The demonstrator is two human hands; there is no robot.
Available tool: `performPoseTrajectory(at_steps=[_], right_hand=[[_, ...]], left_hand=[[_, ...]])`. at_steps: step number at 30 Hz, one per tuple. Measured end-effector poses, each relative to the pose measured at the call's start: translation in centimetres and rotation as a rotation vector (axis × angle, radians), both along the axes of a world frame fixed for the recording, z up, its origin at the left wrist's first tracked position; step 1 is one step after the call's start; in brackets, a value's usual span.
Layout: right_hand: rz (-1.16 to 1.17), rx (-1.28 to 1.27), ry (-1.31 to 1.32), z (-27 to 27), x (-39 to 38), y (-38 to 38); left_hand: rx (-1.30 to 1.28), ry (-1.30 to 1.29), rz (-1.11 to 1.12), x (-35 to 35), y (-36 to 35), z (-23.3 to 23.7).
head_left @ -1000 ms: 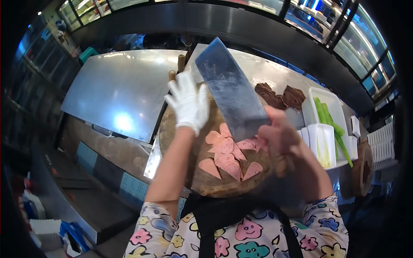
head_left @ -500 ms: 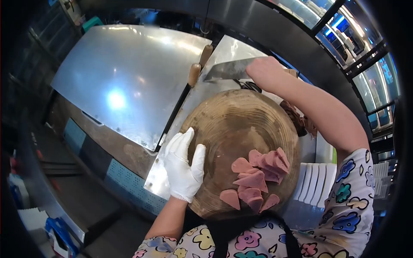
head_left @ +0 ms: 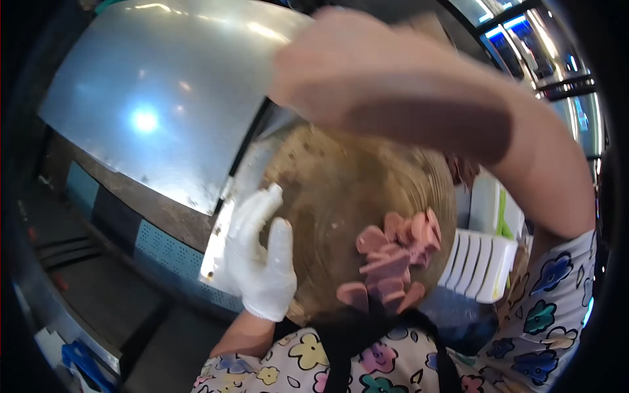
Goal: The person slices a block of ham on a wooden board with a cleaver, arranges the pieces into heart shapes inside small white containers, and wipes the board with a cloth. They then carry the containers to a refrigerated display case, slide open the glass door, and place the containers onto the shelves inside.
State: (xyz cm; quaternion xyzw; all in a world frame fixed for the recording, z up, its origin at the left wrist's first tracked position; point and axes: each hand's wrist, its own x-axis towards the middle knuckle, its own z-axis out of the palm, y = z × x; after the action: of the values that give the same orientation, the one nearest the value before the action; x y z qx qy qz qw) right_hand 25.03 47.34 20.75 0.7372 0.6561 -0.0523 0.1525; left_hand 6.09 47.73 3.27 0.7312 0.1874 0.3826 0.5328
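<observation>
My left hand, in a white glove, is at the left edge of a round wooden chopping block. Its thumb stands apart from the fingers, and nothing is in it. Thin pink slices of meat lie in a loose heap on the block's near right part. Bare and smeared by motion, my right hand is above the block's far left side, close to the edge of the metal sheet. Its fingers cannot be made out. No cleaver can be clearly seen at it now.
A large shiny metal sheet spreads over the far left. To the right of the block stands a white slotted rack, with a white container with a green strip behind it. A blue perforated panel is at the lower left.
My right hand, which had a cleaver at the far side of the block, has swept left and nearer the camera. The left hand stays open beside the block. The view has shifted slightly.
</observation>
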Motion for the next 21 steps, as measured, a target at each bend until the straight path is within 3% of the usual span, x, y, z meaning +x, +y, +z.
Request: performPoseTrajectory(at_steps=[1, 6, 10, 11, 13, 15, 18, 20, 21], right_hand=[[-0.284, -0.149, -0.001, 1.0, -2.1, 1.2], [-0.277, -0.300, 0.039, -7.2, -1.3, 0.4], [-0.114, -0.261, 0.013, -12.3, -0.4, 1.8], [-0.054, -0.243, -0.014, -12.7, -0.1, 2.3], [0.080, -0.192, -0.079, -13.0, 0.3, 3.9], [0.193, -0.142, -0.113, -14.3, -0.1, 4.7], [0.141, 0.121, -0.023, -13.6, -0.1, 1.1], [0.174, 0.391, 0.076, -10.9, -0.5, -4.5], [0.077, 0.452, 0.171, -9.6, -1.4, -7.9]], left_hand=[[0.019, 0.003, 0.008, 0.0, -0.2, -0.2], [-0.207, -0.016, 0.050, 0.1, -1.6, 0.1], [0.120, 0.022, -0.018, -0.5, -1.9, 0.9], [0.359, 0.004, -0.046, -0.6, -2.2, 1.3], [0.505, 0.152, -0.238, -2.4, -4.0, 2.6], [0.307, 0.434, -0.397, -3.8, -6.6, 3.2], [0.388, 0.513, -0.386, -4.5, -8.8, 2.6], [0.522, 0.665, -0.381, -4.4, -9.6, 3.6], [0.541, 0.650, -0.390, -4.4, -10.0, 3.8]])
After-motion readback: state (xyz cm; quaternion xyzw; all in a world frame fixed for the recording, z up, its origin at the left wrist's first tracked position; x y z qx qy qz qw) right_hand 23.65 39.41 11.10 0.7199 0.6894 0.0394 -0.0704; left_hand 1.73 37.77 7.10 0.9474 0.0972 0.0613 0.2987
